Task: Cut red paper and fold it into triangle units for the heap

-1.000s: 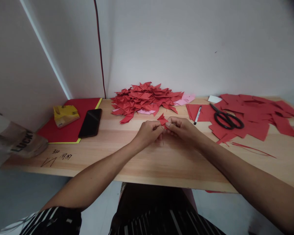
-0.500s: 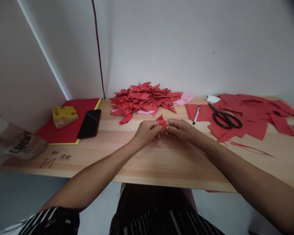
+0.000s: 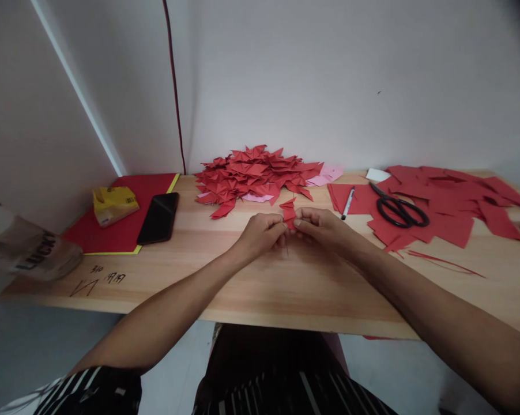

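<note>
Between my two hands is a small folded red paper piece (image 3: 289, 212), held just above the table, its pointed top standing up past the fingers. My left hand (image 3: 263, 231) pinches its left side between thumb and fingers. On the other side my right hand (image 3: 316, 225) grips the lower right edge, thumb on top. The fingers cover the paper's lower part. Behind the hands lies a heap of folded red paper pieces (image 3: 255, 173), with some pink paper (image 3: 328, 174) at its right end.
Right of the hands lie a marker (image 3: 347, 203), black scissors (image 3: 400, 212) and many red paper sheets (image 3: 452, 227). On the left are a phone (image 3: 158, 219), a yellow packet (image 3: 114, 205) on a red folder (image 3: 113, 245), and a plastic cup (image 3: 37, 248). A wall stands behind the table (image 3: 260, 300).
The red paper piece between my fingers has shifted and turned slightly, and more of its upper part now shows. Both hands stay in nearly the same place.
</note>
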`<move>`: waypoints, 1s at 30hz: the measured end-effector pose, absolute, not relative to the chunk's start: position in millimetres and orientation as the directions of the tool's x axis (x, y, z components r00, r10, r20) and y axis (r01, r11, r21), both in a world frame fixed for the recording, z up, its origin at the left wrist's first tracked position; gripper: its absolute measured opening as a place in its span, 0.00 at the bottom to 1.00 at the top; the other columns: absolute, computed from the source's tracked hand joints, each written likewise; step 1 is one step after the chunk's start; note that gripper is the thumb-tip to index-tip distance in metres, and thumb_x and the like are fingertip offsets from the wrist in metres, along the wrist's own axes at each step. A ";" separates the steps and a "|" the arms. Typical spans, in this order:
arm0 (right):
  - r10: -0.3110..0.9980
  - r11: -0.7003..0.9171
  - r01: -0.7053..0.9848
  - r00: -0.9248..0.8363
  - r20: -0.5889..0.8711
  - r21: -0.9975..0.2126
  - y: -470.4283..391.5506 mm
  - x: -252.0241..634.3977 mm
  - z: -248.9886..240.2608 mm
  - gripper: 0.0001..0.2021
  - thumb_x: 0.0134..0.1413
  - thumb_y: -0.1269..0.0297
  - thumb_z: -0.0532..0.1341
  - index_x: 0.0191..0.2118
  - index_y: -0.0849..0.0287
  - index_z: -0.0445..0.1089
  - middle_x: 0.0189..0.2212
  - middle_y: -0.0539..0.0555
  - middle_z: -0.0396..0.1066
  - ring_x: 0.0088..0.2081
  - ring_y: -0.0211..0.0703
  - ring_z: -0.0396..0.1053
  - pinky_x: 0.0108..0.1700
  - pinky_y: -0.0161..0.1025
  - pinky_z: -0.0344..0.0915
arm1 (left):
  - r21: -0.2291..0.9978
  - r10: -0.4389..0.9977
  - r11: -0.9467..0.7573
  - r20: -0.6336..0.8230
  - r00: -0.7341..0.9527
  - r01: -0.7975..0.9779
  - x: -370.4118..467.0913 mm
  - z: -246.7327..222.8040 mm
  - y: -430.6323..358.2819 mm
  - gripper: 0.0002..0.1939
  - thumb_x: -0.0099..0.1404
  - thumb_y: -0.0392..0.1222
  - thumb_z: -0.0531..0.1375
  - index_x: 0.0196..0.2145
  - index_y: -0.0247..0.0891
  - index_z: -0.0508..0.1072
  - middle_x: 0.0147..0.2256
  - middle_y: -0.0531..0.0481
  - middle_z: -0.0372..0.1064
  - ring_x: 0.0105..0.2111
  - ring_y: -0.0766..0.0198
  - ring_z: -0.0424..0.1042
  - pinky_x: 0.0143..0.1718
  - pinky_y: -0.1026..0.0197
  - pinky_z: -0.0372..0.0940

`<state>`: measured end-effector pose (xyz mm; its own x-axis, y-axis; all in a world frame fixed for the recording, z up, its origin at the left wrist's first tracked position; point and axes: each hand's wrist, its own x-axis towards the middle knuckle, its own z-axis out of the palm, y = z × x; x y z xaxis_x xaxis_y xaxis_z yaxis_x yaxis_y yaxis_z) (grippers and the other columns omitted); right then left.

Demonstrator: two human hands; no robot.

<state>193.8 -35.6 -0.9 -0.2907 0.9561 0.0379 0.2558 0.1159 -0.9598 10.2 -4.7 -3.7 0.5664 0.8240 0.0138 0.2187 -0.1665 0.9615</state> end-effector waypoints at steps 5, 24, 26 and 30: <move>0.972 0.221 0.284 -0.139 0.188 -0.933 -36.2 192.5 -5.2 0.11 0.58 0.61 0.58 0.46 0.55 0.61 0.32 0.50 0.70 0.29 0.39 0.69 0.32 0.38 0.65 | 0.994 0.851 0.095 -0.113 0.513 0.061 11.5 1.7 -2.1 0.10 0.60 0.34 0.54 0.23 0.33 0.70 0.16 0.53 0.66 0.15 0.72 0.63 0.18 0.70 0.55; 0.942 0.313 0.477 -0.047 0.331 -0.821 -39.6 187.7 -0.7 0.06 0.57 0.60 0.61 0.33 0.57 0.69 0.27 0.50 0.71 0.28 0.39 0.65 0.32 0.37 0.60 | 0.953 0.788 0.301 -0.230 0.571 -0.030 13.0 10.4 -8.1 0.10 0.60 0.33 0.54 0.26 0.29 0.74 0.20 0.46 0.72 0.16 0.70 0.68 0.21 0.68 0.60; 0.959 0.273 0.411 -0.041 0.282 -0.870 -39.4 186.6 -0.4 0.08 0.56 0.58 0.61 0.32 0.56 0.68 0.28 0.51 0.70 0.29 0.39 0.66 0.33 0.37 0.61 | 0.952 0.785 0.303 -0.233 0.574 -0.027 13.3 9.7 -8.5 0.10 0.60 0.33 0.54 0.26 0.29 0.74 0.20 0.46 0.73 0.17 0.69 0.69 0.21 0.67 0.60; 0.976 0.211 0.383 -0.029 0.217 -0.899 -39.5 184.6 -0.1 0.09 0.56 0.57 0.60 0.31 0.56 0.65 0.25 0.49 0.67 0.28 0.40 0.65 0.31 0.38 0.60 | 0.960 0.774 0.281 -0.217 0.595 -0.014 13.7 5.8 -8.5 0.11 0.61 0.34 0.53 0.25 0.30 0.73 0.21 0.46 0.74 0.17 0.69 0.70 0.21 0.67 0.61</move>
